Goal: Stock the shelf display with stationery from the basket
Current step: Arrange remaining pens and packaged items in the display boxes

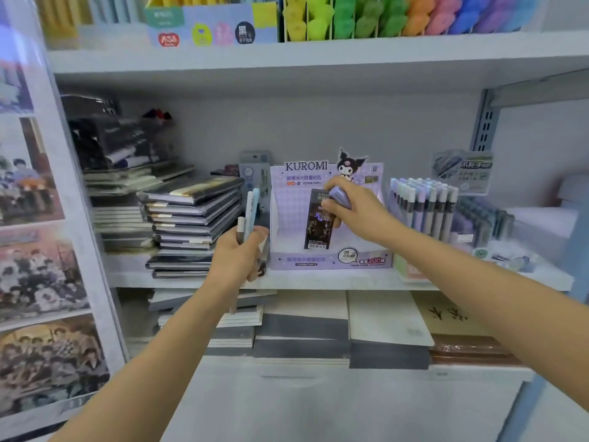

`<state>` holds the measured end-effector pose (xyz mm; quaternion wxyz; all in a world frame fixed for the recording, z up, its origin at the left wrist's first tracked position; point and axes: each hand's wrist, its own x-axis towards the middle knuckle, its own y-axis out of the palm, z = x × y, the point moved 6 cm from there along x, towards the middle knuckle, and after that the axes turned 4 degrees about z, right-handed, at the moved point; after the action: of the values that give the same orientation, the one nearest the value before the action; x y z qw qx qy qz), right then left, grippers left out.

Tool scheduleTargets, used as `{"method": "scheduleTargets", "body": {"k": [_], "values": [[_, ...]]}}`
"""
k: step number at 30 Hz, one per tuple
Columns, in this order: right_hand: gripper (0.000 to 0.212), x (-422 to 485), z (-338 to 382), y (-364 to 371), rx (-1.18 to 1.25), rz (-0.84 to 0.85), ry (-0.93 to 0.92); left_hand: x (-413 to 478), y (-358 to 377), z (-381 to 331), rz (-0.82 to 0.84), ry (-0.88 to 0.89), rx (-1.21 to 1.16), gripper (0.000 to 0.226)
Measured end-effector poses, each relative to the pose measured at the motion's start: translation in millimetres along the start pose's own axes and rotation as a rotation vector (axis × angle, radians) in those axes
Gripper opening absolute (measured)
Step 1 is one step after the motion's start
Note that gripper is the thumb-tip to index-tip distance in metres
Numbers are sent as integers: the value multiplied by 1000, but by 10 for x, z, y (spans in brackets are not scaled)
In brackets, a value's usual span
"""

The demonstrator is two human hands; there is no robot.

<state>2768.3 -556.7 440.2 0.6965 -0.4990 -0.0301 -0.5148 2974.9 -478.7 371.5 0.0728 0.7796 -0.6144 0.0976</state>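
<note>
A lilac Kuromi display box (328, 261) stands on the middle shelf (318, 280). Inside it leans a tall dark packet (318, 221). My right hand (353, 208) is over the box and grips a small purple lead case (339, 194) at the packet's top. My left hand (240, 253) is just left of the box and holds a bundle of pens (250, 215), pale blue, white and grey, upright. No basket is in view.
Stacked notebooks (191, 218) fill the shelf's left part. A rack of grey and lilac pens (424, 207) stands right of the box. Flat pads (385, 317) lie on the shelf below. Coloured markers (398, 17) line the top shelf. A photo panel (38, 250) borders the left.
</note>
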Motion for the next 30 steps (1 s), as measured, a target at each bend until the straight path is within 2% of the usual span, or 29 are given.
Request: {"method": "scheduleTargets", "body": {"k": [7, 9, 11, 13, 16, 19, 22, 30], "values": [[11, 263, 129, 9, 28, -115, -36, 107, -35, -17, 22, -43, 26, 18], [11, 291, 117, 46, 9, -22, -24, 128, -24, 1, 14, -66, 53, 3], [8, 254, 106, 89, 6, 121, -33, 153, -11, 19, 19, -79, 88, 10], [7, 178, 110, 99, 60, 227, -46, 170, 15, 11, 41, -74, 154, 2], [7, 101, 137, 41, 99, 282, -58, 197, 21, -3, 30, -65, 283, 10], [6, 112, 197, -133, 172, 78, -91, 198, 19, -11, -5, -58, 346, 14], [8, 122, 188, -301, 303, -161, -84, 168, 8, 11, -39, -48, 283, 15], [9, 165, 225, 125, 57, -76, -76, 83, -8, 24, -93, 20, 209, 14]]}}
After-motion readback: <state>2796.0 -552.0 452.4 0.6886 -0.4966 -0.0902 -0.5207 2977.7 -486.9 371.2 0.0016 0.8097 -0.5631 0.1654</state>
